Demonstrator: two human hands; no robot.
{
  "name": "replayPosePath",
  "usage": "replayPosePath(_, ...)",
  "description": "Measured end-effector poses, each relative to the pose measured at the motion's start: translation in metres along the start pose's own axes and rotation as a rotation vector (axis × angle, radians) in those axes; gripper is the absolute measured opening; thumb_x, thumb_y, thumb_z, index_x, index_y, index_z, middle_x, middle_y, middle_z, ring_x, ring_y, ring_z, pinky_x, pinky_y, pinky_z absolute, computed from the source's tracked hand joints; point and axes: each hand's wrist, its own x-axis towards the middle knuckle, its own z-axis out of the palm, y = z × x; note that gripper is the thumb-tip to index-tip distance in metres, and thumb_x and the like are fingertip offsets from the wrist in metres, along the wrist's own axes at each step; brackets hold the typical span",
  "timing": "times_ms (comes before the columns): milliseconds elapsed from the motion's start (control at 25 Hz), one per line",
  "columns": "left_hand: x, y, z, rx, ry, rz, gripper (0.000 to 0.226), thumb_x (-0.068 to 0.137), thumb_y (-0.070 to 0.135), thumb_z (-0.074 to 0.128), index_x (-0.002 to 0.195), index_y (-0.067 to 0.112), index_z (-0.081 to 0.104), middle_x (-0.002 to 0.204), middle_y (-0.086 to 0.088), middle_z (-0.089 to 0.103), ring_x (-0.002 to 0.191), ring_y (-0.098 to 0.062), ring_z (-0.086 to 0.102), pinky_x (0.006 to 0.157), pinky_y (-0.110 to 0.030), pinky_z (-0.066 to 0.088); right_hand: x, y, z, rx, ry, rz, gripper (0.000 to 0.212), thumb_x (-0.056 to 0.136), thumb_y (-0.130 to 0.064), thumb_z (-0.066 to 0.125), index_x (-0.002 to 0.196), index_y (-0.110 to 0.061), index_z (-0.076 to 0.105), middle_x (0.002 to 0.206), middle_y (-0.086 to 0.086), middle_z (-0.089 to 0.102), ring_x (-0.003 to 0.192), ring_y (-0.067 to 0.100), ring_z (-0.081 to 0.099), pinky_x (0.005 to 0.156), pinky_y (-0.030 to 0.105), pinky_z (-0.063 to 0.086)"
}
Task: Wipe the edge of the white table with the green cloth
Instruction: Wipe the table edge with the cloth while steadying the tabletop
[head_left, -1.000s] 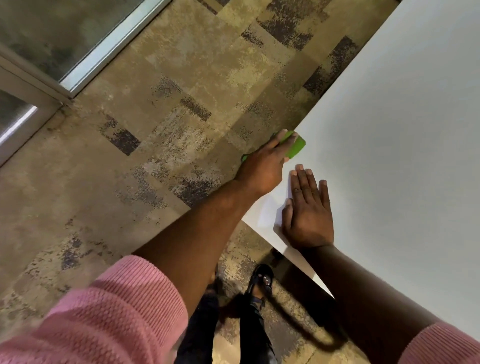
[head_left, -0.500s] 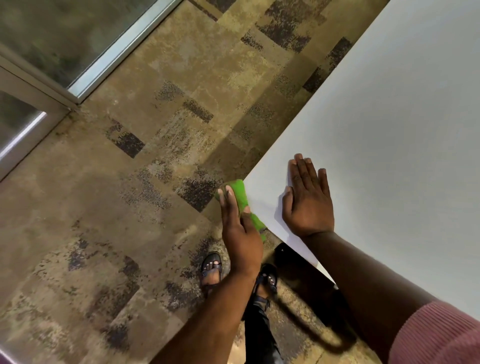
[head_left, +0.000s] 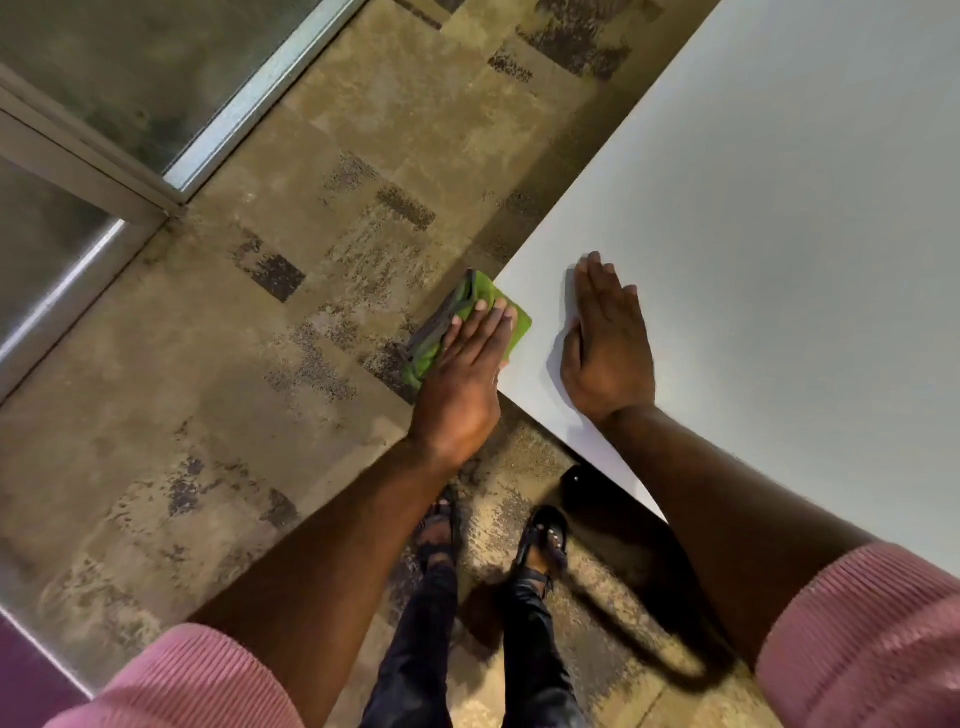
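The white table (head_left: 779, 234) fills the right of the head view, its near corner pointing toward me. A folded green cloth (head_left: 470, 299) is draped over the table's left edge close to that corner. My left hand (head_left: 462, 379) presses on the cloth with fingers laid flat across it. Just to the right, my right hand (head_left: 608, 338) rests palm down on the tabletop, fingers together, holding nothing. Part of the cloth is hidden under my left hand.
Patterned brown carpet (head_left: 260, 389) covers the floor to the left. A glass partition with a metal frame (head_left: 156, 171) runs along the upper left. My feet in black sandals (head_left: 540, 540) stand below the table corner, beside a dark table leg (head_left: 576, 483).
My left hand slid the cloth back along the table's left edge toward the corner, then shifted slightly forward again onto the edge. My right hand stayed flat on the table.
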Motion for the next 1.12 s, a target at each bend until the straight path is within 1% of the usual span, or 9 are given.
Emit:
replayPosePath(160, -0.028, 0.051, 0.029, 0.022, -0.010, 0.097, 0.067, 0.088, -0.006, 0.060, 0.152, 0.004, 0.046, 0.160, -0.011, 0.045, 0.151, -0.030, 0.037, 0.124, -0.051, 0.031, -0.024, 0.023, -0.017, 0.191, 0.102, 0.145, 0.059, 0.102, -0.020, 0.033, 0.158, -0.002, 0.032, 0.167, 0.017, 0.027, 0.157, 0.030, 0.021, 0.130, 0.045, 0.013)
replayPosePath(360, -0.020, 0.120, 0.056, -0.059, -0.192, 0.142, 0.067, 0.089, 0.006, 0.032, 0.156, 0.006, 0.039, 0.165, -0.010, 0.036, 0.157, -0.026, 0.025, 0.130, -0.040, 0.011, -0.081, 0.059, -0.037, 0.197, 0.101, 0.183, 0.063, 0.102, -0.031, 0.027, 0.158, -0.003, 0.034, 0.167, 0.015, 0.029, 0.157, 0.025, 0.022, 0.130, 0.044, 0.012)
replayPosePath(480, -0.010, 0.128, 0.057, -0.023, -0.314, 0.202, 0.072, 0.092, -0.001, 0.041, 0.161, 0.011, 0.026, 0.171, -0.005, 0.021, 0.160, -0.020, 0.007, 0.131, -0.035, -0.003, -0.104, 0.075, -0.045, 0.183, 0.126, 0.223, 0.063, 0.101, -0.030, 0.025, 0.157, -0.002, 0.036, 0.166, 0.016, 0.030, 0.156, 0.028, 0.024, 0.129, 0.047, 0.014)
replayPosePath(560, 0.015, 0.113, 0.048, 0.059, -0.290, 0.224, 0.074, 0.094, -0.002, 0.045, 0.162, 0.013, 0.021, 0.172, -0.004, 0.018, 0.160, -0.020, 0.005, 0.130, -0.034, -0.007, -0.108, 0.076, -0.048, 0.177, 0.122, 0.226, 0.062, 0.099, -0.024, 0.027, 0.155, 0.001, 0.039, 0.164, 0.019, 0.032, 0.155, 0.033, 0.027, 0.128, 0.051, 0.017)
replayPosePath(720, 0.086, 0.082, 0.036, 0.140, -0.183, 0.061, 0.063, 0.102, 0.004, 0.044, 0.161, 0.009, 0.023, 0.170, -0.009, 0.023, 0.160, -0.027, 0.011, 0.129, -0.041, 0.003, -0.109, 0.073, -0.050, 0.141, 0.023, 0.240, 0.062, 0.096, -0.017, 0.036, 0.156, -0.002, 0.037, 0.166, 0.015, 0.031, 0.156, 0.031, 0.024, 0.129, 0.049, 0.014)
replayPosePath(880, 0.091, 0.113, 0.067, 0.083, -0.228, 0.217, 0.063, 0.097, -0.003, 0.049, 0.157, 0.007, 0.034, 0.166, -0.011, 0.034, 0.158, -0.029, 0.022, 0.130, -0.046, 0.013, -0.170, 0.073, -0.044, 0.040, -0.091, 0.065, 0.064, 0.096, -0.019, 0.042, 0.158, -0.006, 0.035, 0.169, 0.012, 0.026, 0.159, 0.028, 0.018, 0.129, 0.051, 0.015)
replayPosePath(960, 0.079, 0.140, 0.087, 0.057, -0.347, 0.393, 0.067, 0.093, -0.001, 0.054, 0.157, 0.008, 0.037, 0.165, -0.009, 0.036, 0.157, -0.028, 0.024, 0.130, -0.045, 0.011, -0.194, 0.066, -0.045, 0.068, -0.089, 0.009, 0.065, 0.090, -0.008, 0.055, 0.153, -0.001, 0.043, 0.164, 0.018, 0.035, 0.156, 0.033, 0.025, 0.127, 0.053, 0.020)
replayPosePath(1040, 0.062, 0.156, 0.101, 0.065, -0.478, 0.499, 0.072, 0.092, 0.011, 0.059, 0.159, 0.012, 0.033, 0.168, -0.006, 0.031, 0.158, -0.025, 0.020, 0.129, -0.043, 0.005, -0.196, 0.062, -0.052, 0.101, -0.120, -0.014, 0.062, 0.080, -0.001, 0.062, 0.143, 0.003, 0.056, 0.150, 0.022, 0.054, 0.145, 0.038, 0.045, 0.122, 0.055, 0.031)
replayPosePath(1120, 0.044, 0.157, 0.101, 0.072, -0.560, 0.548, 0.074, 0.094, 0.016, 0.060, 0.161, 0.016, 0.028, 0.170, -0.001, 0.025, 0.159, -0.019, 0.012, 0.130, -0.042, 0.001, -0.194, 0.058, -0.068, 0.101, -0.162, -0.055, 0.047, 0.084, -0.013, 0.059, 0.128, -0.003, 0.070, 0.133, 0.015, 0.069, 0.127, 0.031, 0.062, 0.114, 0.046, 0.045)
